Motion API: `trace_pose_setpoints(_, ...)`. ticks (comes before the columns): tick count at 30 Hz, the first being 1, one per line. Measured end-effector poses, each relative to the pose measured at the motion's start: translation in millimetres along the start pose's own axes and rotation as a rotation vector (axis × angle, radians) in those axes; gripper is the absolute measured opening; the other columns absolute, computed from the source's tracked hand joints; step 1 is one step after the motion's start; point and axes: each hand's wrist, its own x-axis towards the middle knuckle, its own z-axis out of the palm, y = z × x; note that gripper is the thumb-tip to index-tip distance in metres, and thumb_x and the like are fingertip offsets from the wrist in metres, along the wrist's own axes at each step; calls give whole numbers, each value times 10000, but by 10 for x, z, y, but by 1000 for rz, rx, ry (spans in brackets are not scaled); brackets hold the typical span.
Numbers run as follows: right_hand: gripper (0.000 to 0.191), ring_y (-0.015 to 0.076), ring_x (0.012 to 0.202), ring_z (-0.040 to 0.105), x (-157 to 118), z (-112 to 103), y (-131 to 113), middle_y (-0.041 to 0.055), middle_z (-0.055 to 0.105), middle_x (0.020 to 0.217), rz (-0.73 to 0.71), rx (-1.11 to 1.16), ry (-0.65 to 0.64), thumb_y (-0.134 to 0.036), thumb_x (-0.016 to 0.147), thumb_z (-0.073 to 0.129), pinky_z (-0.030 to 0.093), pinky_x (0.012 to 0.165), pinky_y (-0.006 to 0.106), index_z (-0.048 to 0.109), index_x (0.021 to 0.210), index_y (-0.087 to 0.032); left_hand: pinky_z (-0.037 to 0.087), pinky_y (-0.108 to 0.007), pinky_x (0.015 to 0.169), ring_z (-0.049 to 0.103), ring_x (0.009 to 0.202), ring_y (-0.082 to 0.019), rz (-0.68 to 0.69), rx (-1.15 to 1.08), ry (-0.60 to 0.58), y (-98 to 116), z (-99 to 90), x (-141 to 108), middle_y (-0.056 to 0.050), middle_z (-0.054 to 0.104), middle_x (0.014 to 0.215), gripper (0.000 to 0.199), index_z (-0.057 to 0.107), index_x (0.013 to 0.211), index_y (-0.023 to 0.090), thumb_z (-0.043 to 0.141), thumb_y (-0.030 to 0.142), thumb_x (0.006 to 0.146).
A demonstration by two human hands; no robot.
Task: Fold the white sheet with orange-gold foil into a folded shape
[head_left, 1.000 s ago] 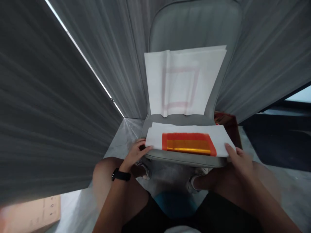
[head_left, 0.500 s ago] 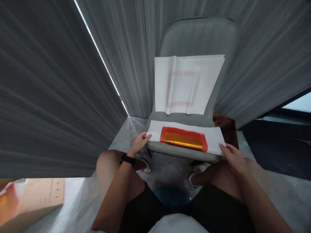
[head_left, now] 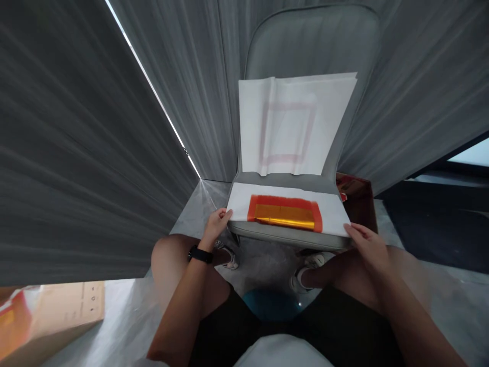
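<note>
A folded sheet of white paper (head_left: 332,211) with an orange-red border and a shiny gold middle lies across the front of a grey chair seat (head_left: 290,236). My left hand (head_left: 217,224) pinches its left end between thumb and fingers. At the opposite end, my right hand (head_left: 364,242) holds the right front corner, thumb on top. More white paper sheets (head_left: 294,127) lean against the chair back (head_left: 313,46), a faint reddish rectangle showing through them.
Grey panelled walls (head_left: 76,153) rise on the left and behind the chair. A cardboard box (head_left: 64,311) with red and gold paper stands at lower left. Another brown box (head_left: 361,204) sits right of the chair, near a dark mat (head_left: 439,224).
Both hands keep hold of the folded paper, which lies a little flatter and farther back on the seat. The view has shifted slightly.
</note>
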Motion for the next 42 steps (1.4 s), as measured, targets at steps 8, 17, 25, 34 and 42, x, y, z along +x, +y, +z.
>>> trace_pose_setpoints(8, 574, 228, 656, 629, -74, -14, 54, 66, 734, 755, -35, -93, 16, -642, 624, 751, 493, 539, 335, 784, 982, -194, 335, -276, 590, 473, 620, -156, -23, 51, 36, 13, 30, -98, 13, 539, 604, 429, 601, 671, 210, 656, 625, 768)
trace_pose_setpoints(17, 719, 177, 626, 576, -70, 34, 24, 13, 650, 708, -74, 16, 86, -675, 702, 745, 516, 561, 307, 766, 1198, -155, 363, -295, 602, 488, 641, -174, -26, 48, 78, 58, 68, -139, -2, 543, 636, 541, 601, 706, 213, 622, 748, 779)
trace_pose_setpoints(25, 871, 183, 728, 614, -38, 13, 26, -39, 593, 688, 20, 188, -55, -680, 587, 863, 527, 631, 298, 704, 1278, -173, 371, -277, 614, 471, 702, -175, -15, -35, 83, 143, 96, -121, 7, 540, 695, 590, 640, 793, 223, 642, 812, 777)
trace_pose_setpoints(34, 865, 196, 809, 639, 23, 17, 60, 16, 681, 810, 7, 274, 37, -625, 526, 900, 548, 689, 308, 713, 1227, -155, 379, -284, 609, 479, 652, -165, -19, 20, 50, 95, 89, -88, 11, 542, 659, 640, 627, 753, 223, 618, 862, 739)
trace_pose_setpoints(42, 592, 308, 1038, 633, -135, 22, 15, 127, 694, 1013, -353, -194, 184, -557, 864, 669, 540, 988, 534, 711, 1274, -132, 384, -297, 621, 516, 645, -181, 0, 134, 105, 53, 96, -252, 3, 563, 648, 452, 626, 740, 219, 639, 663, 817)
